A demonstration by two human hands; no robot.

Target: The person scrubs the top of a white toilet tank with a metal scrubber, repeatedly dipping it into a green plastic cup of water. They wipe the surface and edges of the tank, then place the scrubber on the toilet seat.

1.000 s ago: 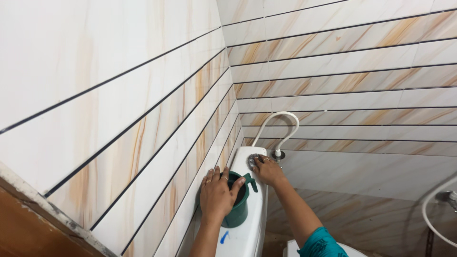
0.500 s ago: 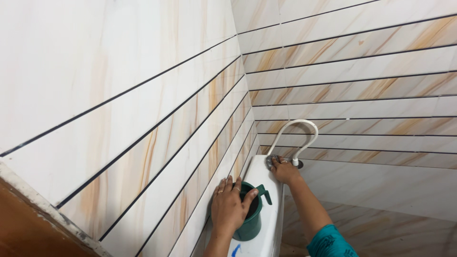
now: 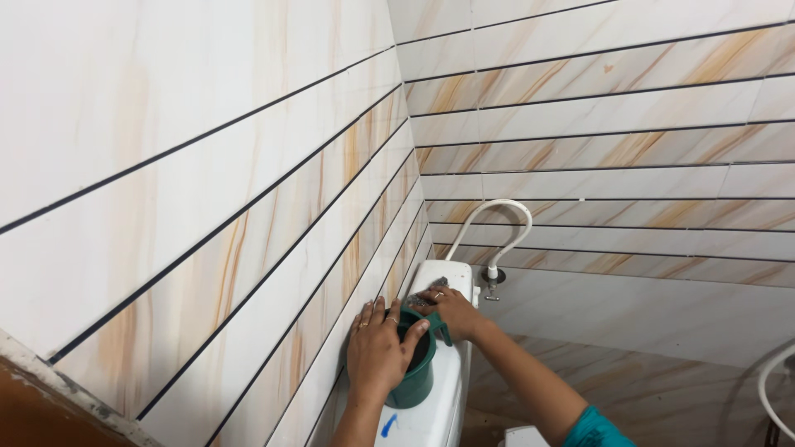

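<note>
Gripping round green plastic mug (image 3: 414, 377), left hand (image 3: 377, 352); right hand (image 3: 451, 308) clutching grey wiry scrubber (image 3: 432, 287).

Single head-worn view, angled down toward a tiled wall corner (image 3: 410, 165), white cistern (image 3: 439, 389) near, low in frame

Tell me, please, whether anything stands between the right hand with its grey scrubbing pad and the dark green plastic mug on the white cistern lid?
Nothing visible does: the right hand holds the grey scrubbing pad right at the dark green plastic mug, which the left hand grips.

Glossy marbled wall tiles (image 3: 248, 165), green plastic mug (image 3: 414, 372), perhaps matt.
</note>
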